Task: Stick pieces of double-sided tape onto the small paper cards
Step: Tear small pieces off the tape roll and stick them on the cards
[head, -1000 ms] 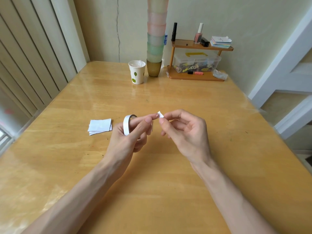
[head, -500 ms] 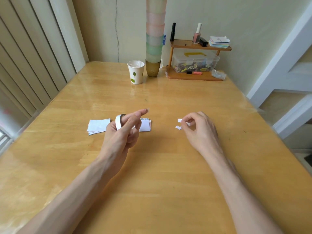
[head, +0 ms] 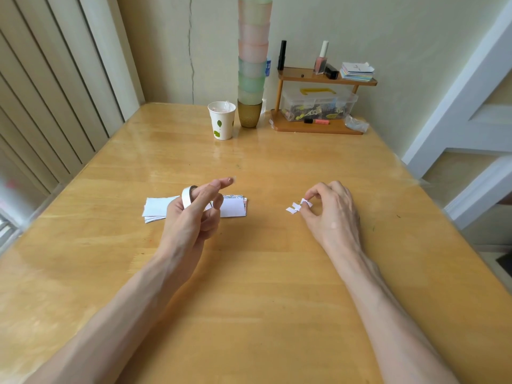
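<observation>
My right hand (head: 329, 212) is low over the bench (head: 277, 273), and its grip pinches a small white tape piece (head: 307, 202). Two more bits (head: 291, 209) lie just beside it on the wood. My left hand (head: 194, 220) grasps the tape roll (head: 187, 197), which sits like a ring on one finger. The near card (head: 234, 208) lies flat just behind my left hand, to the left of my right grip, its long side running left to right. The card pile (head: 155, 207) is further left. I think the tape piece must travel left, and the left hand is nearer to hold the card down.
</observation>
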The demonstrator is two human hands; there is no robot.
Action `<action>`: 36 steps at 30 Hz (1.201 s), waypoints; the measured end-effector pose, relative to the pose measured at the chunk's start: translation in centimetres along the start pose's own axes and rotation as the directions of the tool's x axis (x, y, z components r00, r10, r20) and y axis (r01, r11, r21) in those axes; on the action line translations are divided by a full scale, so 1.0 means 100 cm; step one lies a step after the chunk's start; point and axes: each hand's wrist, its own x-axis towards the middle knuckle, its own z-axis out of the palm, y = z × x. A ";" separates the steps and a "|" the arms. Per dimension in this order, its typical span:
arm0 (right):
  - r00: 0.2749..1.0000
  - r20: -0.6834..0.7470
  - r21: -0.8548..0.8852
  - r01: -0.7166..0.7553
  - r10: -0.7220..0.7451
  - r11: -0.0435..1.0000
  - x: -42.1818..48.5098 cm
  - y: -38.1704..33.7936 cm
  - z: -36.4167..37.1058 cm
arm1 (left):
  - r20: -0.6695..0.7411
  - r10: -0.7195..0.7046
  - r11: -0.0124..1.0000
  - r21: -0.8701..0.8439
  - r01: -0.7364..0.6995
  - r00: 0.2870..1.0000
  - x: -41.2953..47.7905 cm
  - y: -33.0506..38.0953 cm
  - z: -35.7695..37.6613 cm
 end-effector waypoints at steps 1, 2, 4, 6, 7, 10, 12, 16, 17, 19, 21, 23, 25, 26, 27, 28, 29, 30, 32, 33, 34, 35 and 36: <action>0.999 -0.014 0.038 0.031 -0.030 0.999 0.000 -0.003 0.002 | -0.010 0.000 1.000 -0.003 0.000 1.000 0.001 0.001 -0.002; 0.997 -0.018 0.076 0.073 -0.072 0.994 -0.001 -0.008 0.004 | -0.019 -0.001 1.000 -0.007 0.001 1.000 0.002 0.002 -0.003; 0.987 0.020 0.136 0.155 -0.159 0.978 -0.002 -0.022 0.009 | -0.043 0.002 1.000 -0.017 -0.003 0.999 0.003 0.006 -0.006; 0.961 0.102 0.202 0.232 -0.256 0.952 -0.001 -0.039 0.015 | -0.067 0.005 0.999 -0.031 -0.007 0.998 0.004 0.008 -0.008; 0.940 0.143 0.229 0.272 -0.309 0.935 -0.002 -0.047 0.019 | -0.075 0.005 0.999 -0.038 -0.008 0.997 0.005 0.009 -0.010; 0.870 0.239 0.281 0.364 -0.432 0.888 0.001 -0.067 0.030 | -0.090 -0.005 0.999 -0.051 0.001 0.996 0.008 0.010 -0.015; 0.835 0.277 0.273 0.406 -0.476 0.872 0.003 -0.073 0.038 | -0.092 -0.012 0.999 -0.052 0.007 0.996 0.008 0.009 -0.017; 0.786 0.186 0.143 0.573 -0.590 0.807 0.002 -0.073 0.051 | -0.083 -0.007 0.999 -0.042 0.004 0.996 0.009 0.007 -0.016; 0.773 0.144 0.106 0.609 -0.618 0.786 0.001 -0.071 0.053 | -0.083 -0.008 0.999 -0.044 0.004 0.997 0.009 0.007 -0.016; 0.753 0.086 0.032 0.653 -0.653 0.757 -0.002 -0.068 0.056 | -0.081 -0.012 0.998 -0.055 0.007 0.997 0.010 0.007 -0.016; 0.757 0.050 0.001 0.652 -0.651 0.758 -0.003 -0.070 0.057 | -0.080 -0.014 0.998 -0.062 0.009 0.997 0.010 0.007 -0.017; 0.789 0.009 0.023 0.614 -0.614 0.789 -0.004 -0.075 0.053 | -0.079 -0.015 0.998 -0.068 0.009 0.997 0.010 0.007 -0.017; 0.848 -0.028 0.115 0.529 -0.529 0.841 -0.003 -0.079 0.043 | -0.077 -0.016 0.997 -0.071 0.010 0.997 0.010 0.006 -0.017; 0.885 -0.030 0.203 0.461 -0.465 0.864 -0.001 -0.079 0.036 | -0.076 -0.016 0.997 -0.073 0.010 0.997 0.010 0.007 -0.017; 0.919 -0.003 0.310 0.375 -0.394 0.874 0.002 -0.077 0.027 | -0.074 -0.015 0.997 -0.074 0.010 0.997 0.009 0.007 -0.017; 0.941 0.058 0.417 0.281 -0.334 0.864 0.005 -0.073 0.019 | -0.073 -0.014 0.997 -0.075 0.008 0.997 0.009 0.007 -0.017; 0.942 0.144 0.499 0.196 -0.304 0.844 0.008 -0.067 0.012 | -0.070 -0.013 0.997 -0.074 0.007 0.997 0.009 0.007 -0.016; 0.923 0.234 0.537 0.141 -0.307 0.832 0.009 -0.060 0.008 | -0.066 -0.011 0.997 -0.074 0.006 0.998 0.008 0.008 -0.015; 0.857 0.377 0.504 0.129 -0.352 0.854 0.005 -0.049 0.007 | -0.053 -0.009 0.997 -0.074 0.005 0.999 0.007 0.008 -0.013; 0.832 0.416 0.463 0.153 -0.367 0.873 0.000 -0.046 0.010 | -0.042 -0.008 0.997 -0.071 0.005 0.999 0.006 0.009 -0.012; 0.821 0.427 0.425 0.189 -0.380 0.885 -0.006 -0.043 0.013 | -0.026 -0.011 0.998 -0.063 0.009 1.000 0.005 0.010 -0.010; 0.819 0.417 0.395 0.227 -0.394 0.890 -0.010 -0.042 0.015 | -0.004 -0.018 0.999 -0.051 0.018 1.000 0.004 0.011 -0.008; 0.822 0.396 0.375 0.262 -0.409 0.889 -0.012 -0.042 0.017 | 0.023 -0.032 0.999 -0.036 0.032 0.999 0.003 0.012 -0.006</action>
